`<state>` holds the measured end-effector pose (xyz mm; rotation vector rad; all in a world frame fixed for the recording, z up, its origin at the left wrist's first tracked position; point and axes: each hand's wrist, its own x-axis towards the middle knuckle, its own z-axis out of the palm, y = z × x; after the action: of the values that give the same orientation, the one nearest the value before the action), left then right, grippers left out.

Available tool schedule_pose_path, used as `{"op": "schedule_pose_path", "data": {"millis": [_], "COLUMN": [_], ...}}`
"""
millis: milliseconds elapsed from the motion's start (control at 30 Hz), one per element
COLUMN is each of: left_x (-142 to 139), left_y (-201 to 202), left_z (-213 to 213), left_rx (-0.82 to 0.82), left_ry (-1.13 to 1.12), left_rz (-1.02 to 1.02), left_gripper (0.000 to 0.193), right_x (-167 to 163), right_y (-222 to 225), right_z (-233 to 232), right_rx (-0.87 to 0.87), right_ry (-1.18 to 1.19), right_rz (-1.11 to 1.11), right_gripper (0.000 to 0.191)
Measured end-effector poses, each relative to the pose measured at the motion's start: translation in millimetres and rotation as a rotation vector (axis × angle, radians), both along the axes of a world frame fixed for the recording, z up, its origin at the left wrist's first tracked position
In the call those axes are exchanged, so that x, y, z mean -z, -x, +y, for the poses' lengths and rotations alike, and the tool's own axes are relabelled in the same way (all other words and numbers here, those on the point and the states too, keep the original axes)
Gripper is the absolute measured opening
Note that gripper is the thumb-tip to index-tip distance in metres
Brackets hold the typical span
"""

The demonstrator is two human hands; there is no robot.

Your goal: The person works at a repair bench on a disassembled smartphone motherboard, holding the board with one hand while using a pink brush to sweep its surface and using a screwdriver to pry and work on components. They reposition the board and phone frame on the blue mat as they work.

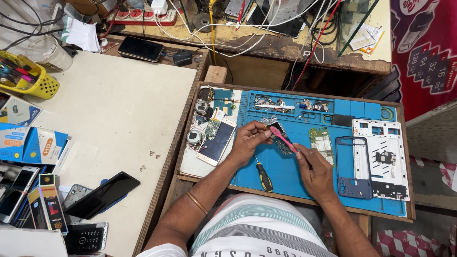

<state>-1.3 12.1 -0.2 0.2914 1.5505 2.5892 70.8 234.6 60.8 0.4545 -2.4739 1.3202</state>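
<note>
Two hands work over the blue mat [285,173]. Left hand [247,140] fingers pinch a small circuit board [282,140]; right hand [314,171] fingers grip a pink pry tool [283,138] against it. Phone frames [354,166] lie stripped at right; reassembly not yet begun.

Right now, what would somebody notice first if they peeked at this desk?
Probably the blue mat in the middle, covered with phone parts. Above it, the left hand holds a small circuit board while the right hand touches it with a pink tool. A yellow basket sits far left.
</note>
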Motion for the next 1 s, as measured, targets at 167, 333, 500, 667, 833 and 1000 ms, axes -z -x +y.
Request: {"op": "schedule_pose_path", "data": {"millis": [167,333,500,667,833,1000], "left_x": [0.4,-2.6,-2.7,-1.8,-3.0,-0.8], "left_y": [3.4,4.9,1.2,2.0,6.8,4.5], "left_z": [-2.0,-6.0,-2.3,-0.7,-5.9,-2.9], "left_rx": [-0.107,-0.176,-0.063,-0.052,-0.201,-0.110], "left_ry": [-0.061,-0.100,-0.055,-0.012,-0.097,-0.076], "left_rz": [-0.001,-0.035,0.036,0.058,-0.030,0.023], "left_gripper": [0.010,0.009,0.009,0.008,0.009,0.011], "right_x": [0.4,0.0,-0.1,1.6,3.5,4.7], "right_y": [0.9,0.4,0.2,0.7,1.9,0.9], "right_z": [0.0,-0.8,0.3,0.2,0.1,1.7], "right_rx": [0.009,0.002,0.025,0.026,0.036,0.043], "right_ry": [-0.068,-0.090,-0.084,-0.071,-0.091,-0.076], "right_rz": [-0.008,-0.004,-0.037,-0.021,-0.007,0.005], "right_gripper": [0.026,0.026,0.026,0.027,0.026,0.026]}}
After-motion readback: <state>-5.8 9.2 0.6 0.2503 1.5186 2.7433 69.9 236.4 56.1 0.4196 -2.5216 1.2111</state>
